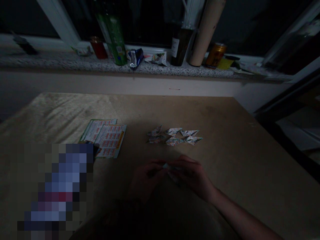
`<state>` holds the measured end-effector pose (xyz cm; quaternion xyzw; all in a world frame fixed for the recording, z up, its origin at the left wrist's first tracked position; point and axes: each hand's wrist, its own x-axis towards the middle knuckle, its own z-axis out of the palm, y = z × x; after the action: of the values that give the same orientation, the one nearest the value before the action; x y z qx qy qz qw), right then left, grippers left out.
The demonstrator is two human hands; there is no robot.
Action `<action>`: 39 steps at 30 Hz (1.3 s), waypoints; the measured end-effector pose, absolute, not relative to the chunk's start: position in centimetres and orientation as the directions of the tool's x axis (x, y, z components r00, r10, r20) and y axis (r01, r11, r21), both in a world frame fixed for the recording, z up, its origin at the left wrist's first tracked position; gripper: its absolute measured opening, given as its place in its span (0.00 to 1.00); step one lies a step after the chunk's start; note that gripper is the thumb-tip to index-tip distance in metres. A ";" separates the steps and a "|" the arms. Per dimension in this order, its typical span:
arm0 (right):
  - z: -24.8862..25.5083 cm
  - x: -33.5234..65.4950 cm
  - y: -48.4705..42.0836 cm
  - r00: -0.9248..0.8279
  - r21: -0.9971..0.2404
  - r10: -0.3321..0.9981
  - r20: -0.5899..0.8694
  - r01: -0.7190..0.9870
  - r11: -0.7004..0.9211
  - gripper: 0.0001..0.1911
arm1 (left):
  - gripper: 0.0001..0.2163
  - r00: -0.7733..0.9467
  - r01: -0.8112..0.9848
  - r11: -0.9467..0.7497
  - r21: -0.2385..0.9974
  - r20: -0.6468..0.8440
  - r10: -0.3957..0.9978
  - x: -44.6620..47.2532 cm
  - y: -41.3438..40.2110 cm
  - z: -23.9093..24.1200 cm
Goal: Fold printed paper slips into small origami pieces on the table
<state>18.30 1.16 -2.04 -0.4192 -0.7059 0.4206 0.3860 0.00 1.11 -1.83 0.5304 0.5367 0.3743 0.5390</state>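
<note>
Close to the table's front, my left hand [147, 176] and my right hand [193, 173] meet with fingers pinched on a small folded piece of paper [172, 174]. Most of this paper is hidden by the fingers and the dim light. Just beyond my hands lie several small folded paper shapes [174, 141] with pointed ends and printed sides, set out in two rows. To the left, two printed paper sheets [110, 141] with red blocks of figures overlap on the table.
The table [225, 133] has a beige, shiny cover. A pixelated bluish object [67, 180] lies at the left. Along the granite windowsill [147, 70] stand a green bottle [116, 43], a dark cup [180, 46], a cardboard tube [206, 33], an orange can [216, 55] and crumpled wrappers [160, 59].
</note>
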 end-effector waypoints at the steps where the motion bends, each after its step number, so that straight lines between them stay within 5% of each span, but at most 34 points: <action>1: -2.2 18.3 1.0 -0.359 -0.909 0.911 0.204 0.277 0.313 0.13 | 0.05 0.133 0.183 0.149 0.972 -0.175 0.976 0.0 1.1 -1.9; 16: -1.9 17.8 1.1 -0.330 -0.922 0.934 0.136 0.303 0.241 0.11 | 0.05 0.143 0.374 -0.214 0.902 0.172 0.975 -0.3 0.9 -2.9; 21: -2.0 17.6 1.4 -0.272 -0.976 0.962 0.031 0.197 0.087 0.15 | 0.03 0.152 0.372 -0.232 0.899 0.188 0.970 -0.4 0.8 -3.0; 30: -1.7 17.6 1.6 -0.270 -0.985 0.962 0.039 0.152 0.083 0.11 | 0.03 0.224 0.518 -0.398 0.757 0.329 0.918 -0.2 0.1 -2.4; 39: -1.5 17.4 1.1 -0.359 -0.975 0.931 0.067 0.176 0.138 0.08 | 0.12 0.418 0.560 -0.494 0.665 0.288 0.862 -0.3 0.2 -1.6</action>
<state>17.38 1.11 -1.52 -0.4230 -0.6540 0.5020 0.3760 -0.33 0.25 -1.59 0.8063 0.4409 0.3110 0.2423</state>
